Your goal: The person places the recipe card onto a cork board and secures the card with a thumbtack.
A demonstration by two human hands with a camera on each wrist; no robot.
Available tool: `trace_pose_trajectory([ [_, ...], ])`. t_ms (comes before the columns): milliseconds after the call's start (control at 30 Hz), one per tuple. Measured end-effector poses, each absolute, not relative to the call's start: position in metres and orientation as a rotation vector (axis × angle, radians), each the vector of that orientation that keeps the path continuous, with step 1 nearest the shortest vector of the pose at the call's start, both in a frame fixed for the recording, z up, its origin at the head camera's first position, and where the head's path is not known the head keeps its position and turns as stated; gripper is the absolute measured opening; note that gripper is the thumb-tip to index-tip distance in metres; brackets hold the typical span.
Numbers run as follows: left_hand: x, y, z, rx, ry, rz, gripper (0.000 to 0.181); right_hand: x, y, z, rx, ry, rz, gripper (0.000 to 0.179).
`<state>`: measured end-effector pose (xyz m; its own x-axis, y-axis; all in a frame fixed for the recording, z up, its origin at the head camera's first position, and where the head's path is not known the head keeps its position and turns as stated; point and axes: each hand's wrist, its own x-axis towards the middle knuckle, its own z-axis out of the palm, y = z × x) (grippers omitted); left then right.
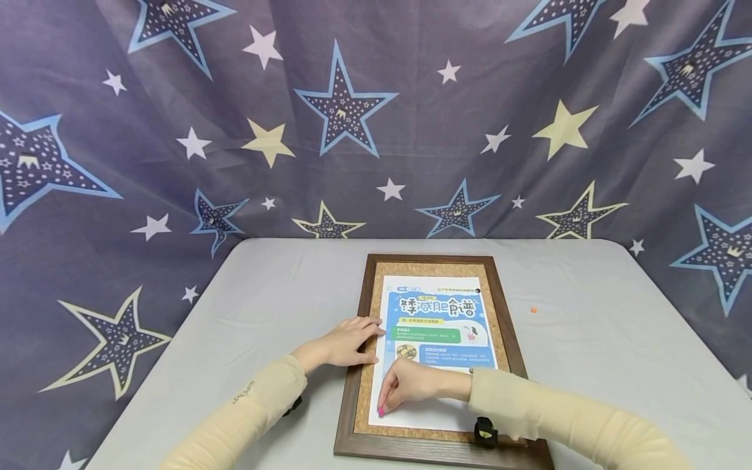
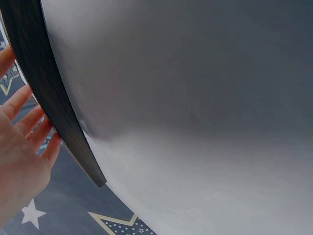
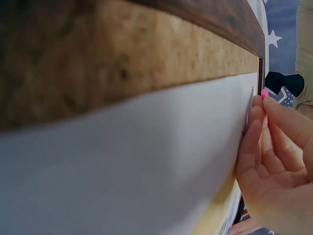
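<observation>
A printed poster (image 1: 431, 333) with a blue design and Chinese lettering lies on a wood-framed cork board (image 1: 435, 269). Between thumb and fingertips, my right hand (image 1: 409, 382) pinches a pink push pin (image 1: 381, 412) at the poster's lower left corner. The right wrist view also shows this pink pin (image 3: 264, 93) at the fingertips, close to the paper. My left hand (image 1: 348, 343) rests across the board's left frame edge, fingers spread, with fingertips on the poster's left margin. A dark pin (image 1: 478, 291) sits at the poster's upper right corner.
The board lies on a table with a light grey cover (image 1: 282, 294). To the right of the board is a small orange object (image 1: 533, 310). A dark curtain with stars (image 1: 405, 156) hangs behind and beside the table.
</observation>
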<state>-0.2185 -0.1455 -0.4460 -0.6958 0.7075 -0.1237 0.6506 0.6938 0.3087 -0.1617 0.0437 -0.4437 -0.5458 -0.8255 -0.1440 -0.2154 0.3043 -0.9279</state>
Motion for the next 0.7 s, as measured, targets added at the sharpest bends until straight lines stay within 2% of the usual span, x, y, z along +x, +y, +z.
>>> trace_pose_trajectory([
  [700,-0.2182,-0.1457,-0.4476,1.084,2.674,0.349,0.051,-0.1521,0.0384,-0.4447,-0.886,1.98,-1.264,0.007],
])
